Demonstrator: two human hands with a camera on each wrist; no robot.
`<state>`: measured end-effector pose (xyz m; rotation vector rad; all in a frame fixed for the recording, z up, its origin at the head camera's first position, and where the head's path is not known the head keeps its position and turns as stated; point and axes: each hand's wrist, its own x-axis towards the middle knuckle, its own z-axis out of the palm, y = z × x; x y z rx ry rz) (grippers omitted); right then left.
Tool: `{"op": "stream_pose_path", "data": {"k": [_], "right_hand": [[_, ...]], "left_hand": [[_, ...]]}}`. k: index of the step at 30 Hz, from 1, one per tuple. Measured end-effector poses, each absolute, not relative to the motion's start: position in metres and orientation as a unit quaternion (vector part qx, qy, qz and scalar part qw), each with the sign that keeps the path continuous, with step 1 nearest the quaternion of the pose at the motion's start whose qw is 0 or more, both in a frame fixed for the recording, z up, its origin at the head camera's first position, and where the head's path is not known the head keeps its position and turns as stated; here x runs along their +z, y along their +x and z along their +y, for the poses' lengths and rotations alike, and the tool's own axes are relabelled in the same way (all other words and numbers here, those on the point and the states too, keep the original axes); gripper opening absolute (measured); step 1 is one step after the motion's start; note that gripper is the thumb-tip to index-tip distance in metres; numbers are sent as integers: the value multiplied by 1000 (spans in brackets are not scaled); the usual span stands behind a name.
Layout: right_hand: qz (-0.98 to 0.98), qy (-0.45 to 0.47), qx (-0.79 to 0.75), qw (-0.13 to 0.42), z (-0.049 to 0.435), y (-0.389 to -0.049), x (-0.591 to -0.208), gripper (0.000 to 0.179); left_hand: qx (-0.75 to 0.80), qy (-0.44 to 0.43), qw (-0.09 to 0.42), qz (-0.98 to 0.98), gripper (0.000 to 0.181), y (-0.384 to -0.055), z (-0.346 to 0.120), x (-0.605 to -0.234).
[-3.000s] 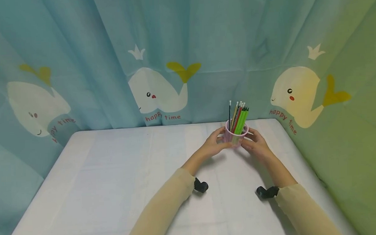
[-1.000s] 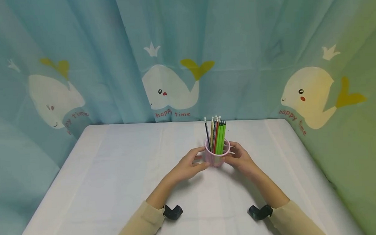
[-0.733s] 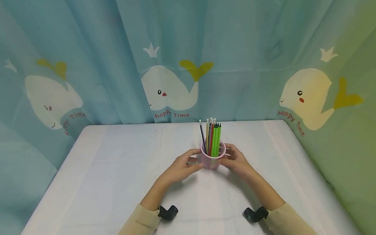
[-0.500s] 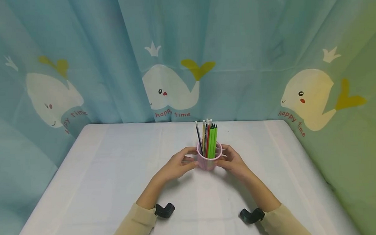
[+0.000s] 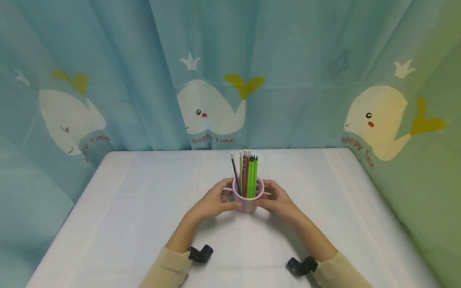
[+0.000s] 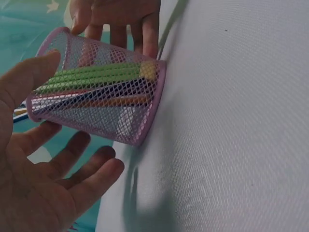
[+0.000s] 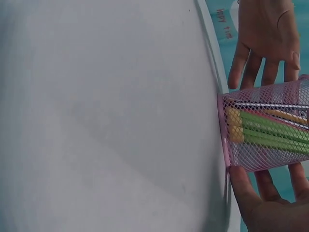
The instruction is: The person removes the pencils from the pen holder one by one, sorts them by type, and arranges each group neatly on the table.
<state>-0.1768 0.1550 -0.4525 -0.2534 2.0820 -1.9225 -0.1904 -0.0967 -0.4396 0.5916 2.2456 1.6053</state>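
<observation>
A pink mesh pencil cup (image 5: 247, 206) stands upright near the middle of the table, between both hands. It carries several green pencils (image 5: 253, 177) with dark points up, plus darker, yellow and red ones with their eraser ends up. My left hand (image 5: 211, 202) grips the cup from the left, thumb in front and fingers round the side. From the right, my right hand (image 5: 280, 201) holds it likewise. In the left wrist view the cup's base rim (image 6: 153, 108) is close to the tabletop; whether it touches, I cannot tell.
A white cloth covers the table (image 5: 148, 185). Behind it and along the right side hangs a blue-green curtain (image 5: 296, 52) printed with white whales. A black wrist camera mount (image 5: 201, 254) sits on the left sleeve, and another mount (image 5: 302, 266) on the right.
Both hands have brought the pencil cup from the table's far right towards the middle and nearer to me. Over the last half second it has kept shifting left. The grip looks the same.
</observation>
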Motion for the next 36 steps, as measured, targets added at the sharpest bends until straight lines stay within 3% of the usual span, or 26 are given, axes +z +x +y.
{"op": "stream_pose_path", "data": {"k": [15,21,27,36], "right_hand": [[700,-122,-680,179,139,-176,-452,64],[713,-143,-662,183,136,-176,-452,63],[771,-185,-592,143,144,-184,-437,61],[833,-148,-531,35,128,-200,-416,35]], "left_hand": [[574,200,161,778,83,-192,-104,-445],[582,209,136,774,81,-188,-110,-452],[592,219,115,767,81,-189,-109,-456],[607,217,128,753,76,-185,-110,-456]]}}
